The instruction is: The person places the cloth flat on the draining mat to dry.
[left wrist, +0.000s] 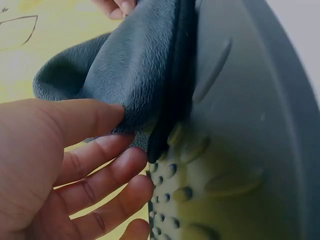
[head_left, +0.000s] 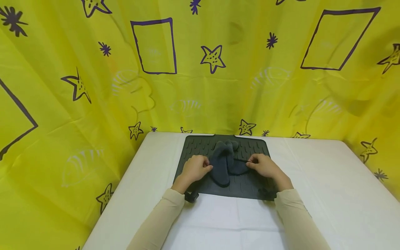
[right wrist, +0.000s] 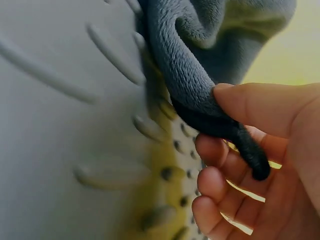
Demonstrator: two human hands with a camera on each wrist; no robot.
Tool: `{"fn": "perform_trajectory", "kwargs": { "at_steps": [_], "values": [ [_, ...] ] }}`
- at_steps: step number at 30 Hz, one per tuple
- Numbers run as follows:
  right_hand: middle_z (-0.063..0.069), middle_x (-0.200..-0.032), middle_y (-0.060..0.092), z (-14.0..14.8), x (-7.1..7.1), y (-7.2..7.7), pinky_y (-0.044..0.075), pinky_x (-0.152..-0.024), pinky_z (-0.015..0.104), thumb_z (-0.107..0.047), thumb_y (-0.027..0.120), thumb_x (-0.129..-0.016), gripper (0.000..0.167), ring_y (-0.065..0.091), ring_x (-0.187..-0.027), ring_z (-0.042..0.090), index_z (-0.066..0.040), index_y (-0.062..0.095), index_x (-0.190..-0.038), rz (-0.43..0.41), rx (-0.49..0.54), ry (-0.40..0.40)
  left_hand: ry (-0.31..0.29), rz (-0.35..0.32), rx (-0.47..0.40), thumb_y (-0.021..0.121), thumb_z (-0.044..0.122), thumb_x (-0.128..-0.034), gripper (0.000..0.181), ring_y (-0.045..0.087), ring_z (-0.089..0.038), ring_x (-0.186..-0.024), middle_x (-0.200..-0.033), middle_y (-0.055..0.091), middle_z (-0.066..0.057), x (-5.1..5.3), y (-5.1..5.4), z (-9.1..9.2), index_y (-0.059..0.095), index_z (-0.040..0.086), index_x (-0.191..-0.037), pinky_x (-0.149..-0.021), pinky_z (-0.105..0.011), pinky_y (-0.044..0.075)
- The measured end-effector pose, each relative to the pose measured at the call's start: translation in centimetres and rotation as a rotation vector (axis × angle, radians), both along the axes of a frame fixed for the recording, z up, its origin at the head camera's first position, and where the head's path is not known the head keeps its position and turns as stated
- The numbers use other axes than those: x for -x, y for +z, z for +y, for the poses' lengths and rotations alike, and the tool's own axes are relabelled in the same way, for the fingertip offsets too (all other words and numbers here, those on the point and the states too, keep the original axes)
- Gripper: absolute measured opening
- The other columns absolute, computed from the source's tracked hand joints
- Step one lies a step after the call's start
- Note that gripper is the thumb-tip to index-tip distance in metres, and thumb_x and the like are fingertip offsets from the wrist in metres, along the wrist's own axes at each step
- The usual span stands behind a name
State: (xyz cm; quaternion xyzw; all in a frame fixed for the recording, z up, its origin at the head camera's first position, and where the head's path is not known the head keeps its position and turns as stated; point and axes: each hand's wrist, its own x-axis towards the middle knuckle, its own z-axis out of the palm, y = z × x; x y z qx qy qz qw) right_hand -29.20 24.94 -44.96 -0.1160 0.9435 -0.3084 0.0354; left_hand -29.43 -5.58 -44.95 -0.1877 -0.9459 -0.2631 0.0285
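A dark grey-blue plush cloth (head_left: 220,166) with a black edge lies crumpled, with raised folds, on a dark grey ridged mat (head_left: 197,147). At its left side, my left hand (head_left: 194,169) pinches a fold; in the left wrist view the thumb presses on the cloth (left wrist: 142,65) and the index finger is underneath. Across from it, my right hand (head_left: 263,165) pinches the right end of the cloth. The right wrist view has the black-trimmed edge (right wrist: 205,117) between thumb and fingers, with a short dark end sticking out past them.
The mat lies on a white-covered table (head_left: 318,173), close to its far edge. A yellow curtain (head_left: 193,90) with dark star and frame drawings hangs behind and on both sides. A small black device (head_left: 191,197) sits under the left wrist.
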Motion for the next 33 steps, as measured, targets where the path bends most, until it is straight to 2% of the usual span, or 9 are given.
{"fn": "perform_trajectory", "kwargs": {
  "at_steps": [4, 9, 16, 22, 28, 33],
  "values": [
    [0.013, -0.100, 0.069, 0.9, -0.4, 0.9, 0.044, -0.075, 0.036, -0.023, 0.065, -0.100, 0.019, 0.056, -0.088, 0.024, -0.005, 0.069, -0.099, 0.015, 0.028, -0.030, 0.036, 0.001, -0.024, 0.074, 0.026, -0.0941, 0.015, 0.059, -0.011, -0.066, -0.080, 0.071, 0.001, 0.3, 0.4, -0.7, 0.076, 0.011, -0.093, -0.058, -0.026, 0.046],
    [0.020, -0.111, 0.069, 1.9, -0.4, 1.4, 0.045, -0.077, 0.039, -0.027, 0.064, -0.100, 0.022, 0.057, -0.095, 0.030, -0.005, 0.068, -0.102, 0.023, 0.026, -0.070, 0.081, 0.047, -0.036, 0.074, 0.025, -0.0936, 0.015, 0.061, -0.012, -0.070, -0.081, 0.071, 0.000, 0.9, 0.7, -1.9, 0.076, 0.010, -0.094, -0.061, -0.027, 0.049],
    [0.018, -0.104, 0.068, 3.2, -0.4, 1.4, 0.042, -0.070, 0.034, -0.030, 0.063, -0.101, 0.029, 0.055, -0.091, 0.030, -0.002, 0.068, -0.104, 0.043, 0.058, -0.119, 0.148, 0.068, -0.052, 0.074, 0.024, -0.0933, 0.012, 0.062, -0.013, -0.071, -0.080, 0.071, 0.001, 1.5, 1.0, -3.2, 0.076, 0.012, -0.093, -0.060, -0.029, 0.048],
    [0.013, -0.097, 0.063, 4.0, -0.7, 1.8, 0.040, -0.071, 0.034, -0.038, 0.059, -0.103, 0.037, 0.054, -0.093, 0.029, -0.001, 0.068, -0.102, 0.016, 0.082, -0.162, 0.203, 0.071, -0.054, 0.073, 0.024, -0.0934, 0.011, 0.062, -0.014, -0.070, -0.080, 0.070, 0.001, 1.6, 1.3, -3.8, 0.076, 0.014, -0.092, -0.059, -0.030, 0.047],
    [0.008, -0.092, 0.060, 4.4, -0.8, 1.8, 0.040, -0.071, 0.034, -0.037, 0.059, -0.102, 0.036, 0.052, -0.089, 0.024, -0.002, 0.069, -0.099, -0.047, 0.086, -0.123, 0.196, 0.057, -0.050, 0.074, 0.023, -0.0922, 0.011, 0.061, -0.016, -0.069, -0.079, 0.069, 0.000, 1.4, 1.2, -3.6, 0.074, 0.013, -0.090, -0.058, -0.030, 0.045],
    [0.007, -0.094, 0.061, 4.7, -0.8, 1.5, 0.041, -0.074, 0.034, -0.033, 0.060, -0.102, 0.033, 0.051, -0.089, 0.022, -0.002, 0.070, -0.096, -0.093, 0.086, -0.055, 0.196, -0.006, 0.036, 0.075, 0.030, -0.0920, 0.024, 0.055, -0.015, -0.063, -0.069, 0.060, 0.003, 1.2, 1.0, -3.6, 0.066, 0.015, -0.076, -0.054, -0.029, 0.039]
  ]
}}
